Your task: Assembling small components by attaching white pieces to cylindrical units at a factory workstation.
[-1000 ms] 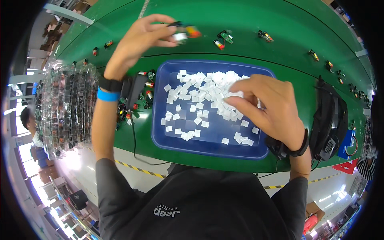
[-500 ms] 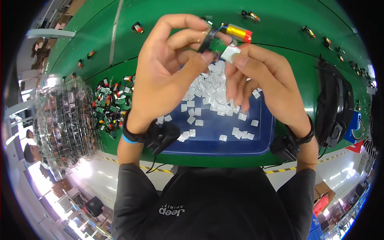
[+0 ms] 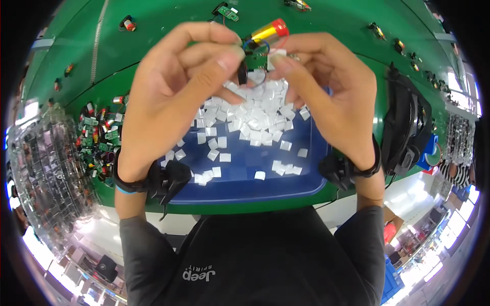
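Note:
Above a blue tray [image 3: 245, 188] I hold a small wired electronic assembly in both hands. My left hand [image 3: 178, 76] pinches its black disc-like part [image 3: 242, 73] between thumb and fingers. My right hand [image 3: 332, 86] pinches a white square pad [image 3: 276, 59] with thumb and forefinger, at the end of the green circuit board [image 3: 259, 57]; whether the pad is stuck to the board I cannot tell. A gold cylinder with a red end [image 3: 269, 31], probably a battery, sticks up from the assembly on thin blue and red wires. Many loose white square pads [image 3: 260, 115] lie in the tray.
Left of the tray lies a heap of similar wired boards [image 3: 97, 130], beside stacked clear plastic trays [image 3: 51, 168]. More assemblies [image 3: 224, 11] are scattered over the green table [image 3: 168, 13]. A black bag [image 3: 408, 120] and a blue box [image 3: 429, 153] stand on the right.
Both hands and the assembly appear shifted left along with the whole view. The assembly has turned, its gold cylinder now tilting up to the right. Both hands keep their pinch.

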{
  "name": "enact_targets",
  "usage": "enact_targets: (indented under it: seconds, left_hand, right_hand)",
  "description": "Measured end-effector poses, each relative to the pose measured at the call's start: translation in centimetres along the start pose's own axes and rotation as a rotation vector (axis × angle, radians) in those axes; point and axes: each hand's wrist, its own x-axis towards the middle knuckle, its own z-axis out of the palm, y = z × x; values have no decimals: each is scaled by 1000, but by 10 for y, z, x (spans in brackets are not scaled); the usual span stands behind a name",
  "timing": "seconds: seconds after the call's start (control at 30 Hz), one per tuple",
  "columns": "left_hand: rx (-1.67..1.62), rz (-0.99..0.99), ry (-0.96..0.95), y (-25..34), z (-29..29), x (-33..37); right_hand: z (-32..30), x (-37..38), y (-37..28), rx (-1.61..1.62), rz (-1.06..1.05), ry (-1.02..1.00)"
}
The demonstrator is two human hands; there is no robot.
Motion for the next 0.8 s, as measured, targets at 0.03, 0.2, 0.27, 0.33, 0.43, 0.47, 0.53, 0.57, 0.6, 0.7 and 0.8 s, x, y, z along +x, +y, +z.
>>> enact_targets:
  seconds: [0.03, 0.2, 0.27, 0.33, 0.43, 0.47, 0.53, 0.57, 0.6, 0.7, 0.8]
  left_hand:
    - [-39, -50, -26, -2, 0, -1]
    - [-75, -196, -166, -8, -7, 3]
    - [-56, -223, -211, -11, -9, 3]
    - [-46, -152, -184, -15, -5, 3]
    - [-21, -124, -179, -16, -2, 2]
    - [1, -131, -190, -16, -2, 2]
    - [23, -137, -205, -15, -1, 1]
    - [15, -137, -199, -16, 1, 1]
    - [7, -138, -193, -16, 2, 0]
    - [0, -152, -195, -13, 2, 0]
    - [3, -179, -211, -9, 1, -1]
  right_hand:
    - [2, -2, 0, 0, 7, 11]
    - [-1, -4, 3, -70, 14, -8]
    - [-1, -4, 0, -106, 14, -27]
    - [1, -4, -7, -84, 100, -7]
    - [0, -5, -5, -106, 131, -3]
    - [-2, -5, -4, -137, 116, -7]
    - [-3, -5, -3, -170, 103, -9]
    - [-3, -5, -2, -206, 81, -11]
    - [-4, -5, -2, -243, 58, -13]
    - [-4, -5, 3, -299, -16, -9]
    - [-5, -5, 6, -340, -119, 1]
